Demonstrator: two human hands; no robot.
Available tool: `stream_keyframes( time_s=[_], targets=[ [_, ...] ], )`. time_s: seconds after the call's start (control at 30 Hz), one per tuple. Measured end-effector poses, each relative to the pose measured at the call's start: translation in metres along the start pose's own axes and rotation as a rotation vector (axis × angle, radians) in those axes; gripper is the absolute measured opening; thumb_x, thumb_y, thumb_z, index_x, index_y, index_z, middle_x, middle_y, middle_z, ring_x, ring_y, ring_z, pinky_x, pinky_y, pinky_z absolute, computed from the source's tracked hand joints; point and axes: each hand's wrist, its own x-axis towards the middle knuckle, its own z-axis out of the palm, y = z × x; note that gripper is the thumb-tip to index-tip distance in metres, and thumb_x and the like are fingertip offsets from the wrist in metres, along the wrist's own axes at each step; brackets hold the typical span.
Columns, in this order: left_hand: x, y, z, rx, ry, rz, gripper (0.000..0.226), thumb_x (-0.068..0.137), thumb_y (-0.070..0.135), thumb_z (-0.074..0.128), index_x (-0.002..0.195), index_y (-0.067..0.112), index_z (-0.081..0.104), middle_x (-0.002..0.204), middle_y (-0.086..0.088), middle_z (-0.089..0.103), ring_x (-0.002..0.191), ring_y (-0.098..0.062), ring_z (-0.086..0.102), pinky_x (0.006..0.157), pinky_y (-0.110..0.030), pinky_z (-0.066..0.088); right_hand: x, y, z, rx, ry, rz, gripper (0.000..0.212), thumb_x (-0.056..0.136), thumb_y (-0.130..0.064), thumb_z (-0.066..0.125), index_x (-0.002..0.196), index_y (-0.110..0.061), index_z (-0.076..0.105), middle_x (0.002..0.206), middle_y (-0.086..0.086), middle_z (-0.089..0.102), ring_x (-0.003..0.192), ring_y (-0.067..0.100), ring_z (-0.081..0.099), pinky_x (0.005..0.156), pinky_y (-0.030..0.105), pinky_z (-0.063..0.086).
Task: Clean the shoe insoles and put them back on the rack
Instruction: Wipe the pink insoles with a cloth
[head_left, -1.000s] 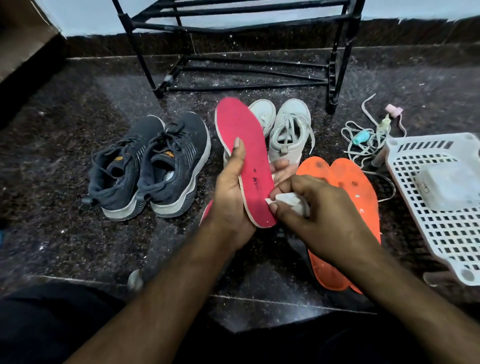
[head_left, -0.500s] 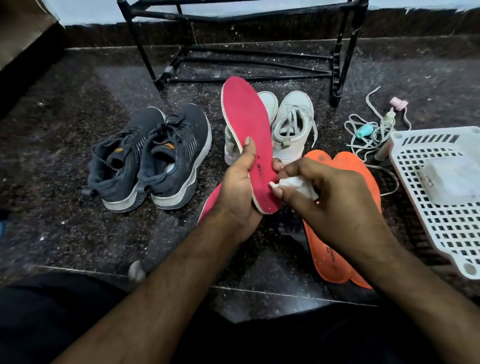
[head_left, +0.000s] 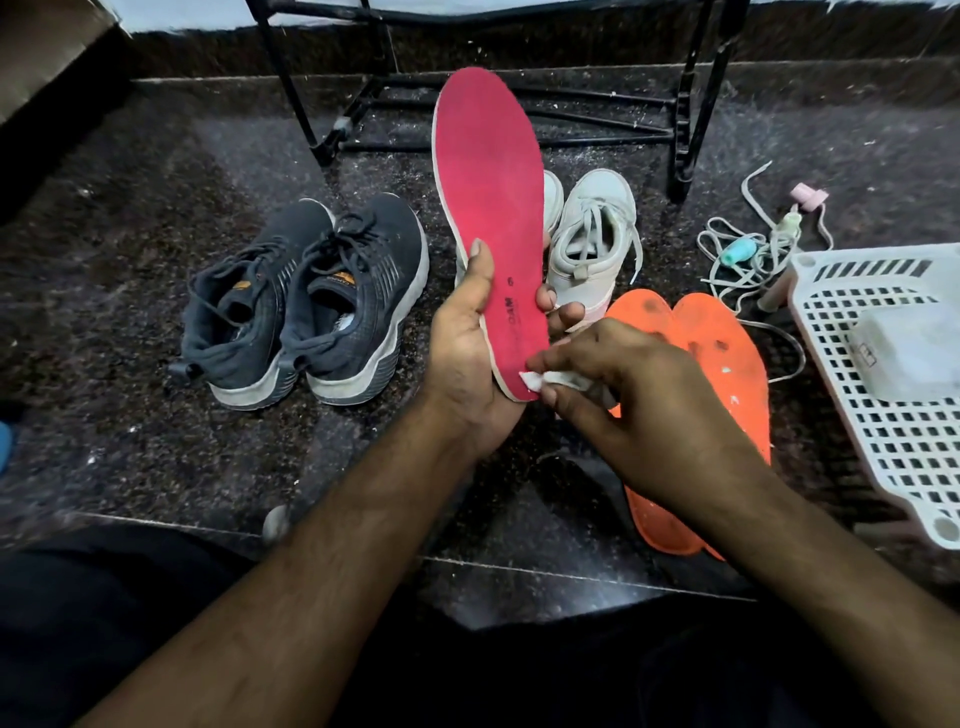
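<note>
My left hand (head_left: 467, 358) grips a pink insole (head_left: 488, 208) by its heel end, toe pointing up and away. A small white cloth (head_left: 556, 379) is pinched in my right hand (head_left: 639, 405) and pressed against the insole's heel. Two orange insoles (head_left: 711, 353) lie overlapped on the dark floor to the right, partly under my right hand. The black metal shoe rack (head_left: 685, 119) stands at the back with nothing on its visible bars.
A pair of dark grey sneakers (head_left: 311, 301) sits left of my hands. Light grey sneakers (head_left: 592, 234) stand behind the pink insole. Loose laces and small items (head_left: 748, 249) lie at right, beside a white perforated basket (head_left: 893, 441) holding a white block (head_left: 909, 348).
The pink insole has been raised and tilted more upright, its toe now reaching the rack's lower bars. My right hand with the cloth has slid down to the heel end.
</note>
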Motion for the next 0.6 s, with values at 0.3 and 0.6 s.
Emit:
stream_keyframes(
  time_s=[0.3,0.6],
  targets=[
    [0.002,0.0,0.0,-0.025,0.023,0.027,0.059,0.102,0.06,0.036,0.13,0.011,0.052,0.082,-0.007,0.05,0.075,-0.023,0.059,0.07,-0.035,0.047,0.001,0.001,-0.012,-0.067,0.121,0.0,0.02,0.083,-0.021,0.076,0.102,-0.027,0.074,0.081,-0.01,0.055,0.073,0.0,0.05,0.068,0.008,0.036],
    [0.001,-0.001,0.003,-0.028,0.05,0.025,0.057,0.101,0.06,0.037,0.127,0.012,0.053,0.081,-0.007,0.05,0.075,-0.024,0.058,0.074,-0.036,0.048,0.0,-0.003,-0.005,0.076,0.076,-0.007,0.017,0.085,-0.018,0.075,0.1,-0.025,0.075,0.087,-0.006,0.063,0.079,0.003,0.058,0.069,0.01,0.04]
  ],
)
